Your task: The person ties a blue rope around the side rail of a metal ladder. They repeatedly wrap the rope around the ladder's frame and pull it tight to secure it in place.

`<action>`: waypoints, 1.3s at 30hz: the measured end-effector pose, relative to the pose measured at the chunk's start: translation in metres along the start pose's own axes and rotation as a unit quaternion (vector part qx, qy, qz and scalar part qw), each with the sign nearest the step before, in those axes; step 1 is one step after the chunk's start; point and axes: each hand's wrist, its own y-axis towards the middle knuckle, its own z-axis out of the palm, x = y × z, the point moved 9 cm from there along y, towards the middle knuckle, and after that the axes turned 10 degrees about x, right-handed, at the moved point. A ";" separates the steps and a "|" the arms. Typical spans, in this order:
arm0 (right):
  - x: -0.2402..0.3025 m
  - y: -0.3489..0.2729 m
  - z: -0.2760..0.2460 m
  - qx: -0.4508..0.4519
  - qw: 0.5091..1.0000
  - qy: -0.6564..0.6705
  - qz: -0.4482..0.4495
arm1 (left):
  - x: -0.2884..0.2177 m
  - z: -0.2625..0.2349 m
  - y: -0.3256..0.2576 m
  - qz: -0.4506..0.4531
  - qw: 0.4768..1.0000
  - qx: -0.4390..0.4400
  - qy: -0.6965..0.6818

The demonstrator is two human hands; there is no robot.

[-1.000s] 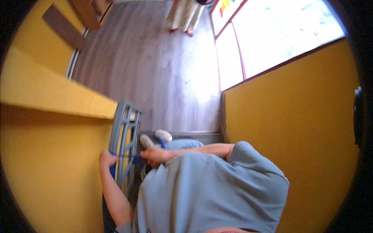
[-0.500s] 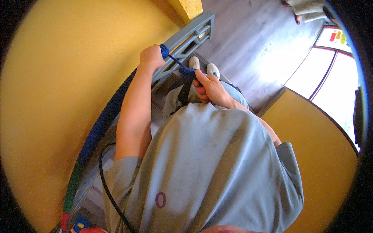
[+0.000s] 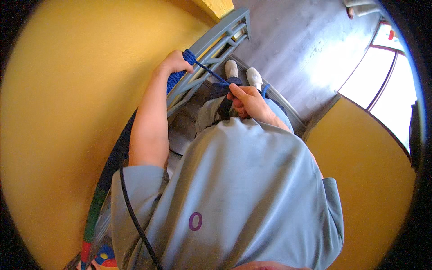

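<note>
On the grey metal handrail, blue coils cover the stretch up to just past our left hand, which is clasped over them, while the far end is bare, so we judge the wrapping unfinished. Beside the handrail, our right hand pinches the blue cord, taut from the coils.

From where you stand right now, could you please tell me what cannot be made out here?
All in the head view:
Left hand: its own back hides most of its fingers.
Blue cord: the right hand covers the part inside its grasp.
Railing: the left forearm hides a stretch of it.
Another person: the upper edge cuts off all but part of the legs.
Blue, yellow and red thing: cut off by the lower edge.
</note>
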 end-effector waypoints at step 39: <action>0.019 0.205 0.228 0.301 0.513 -0.768 -0.238 | -0.099 0.096 -0.121 0.242 0.864 -0.366 -0.245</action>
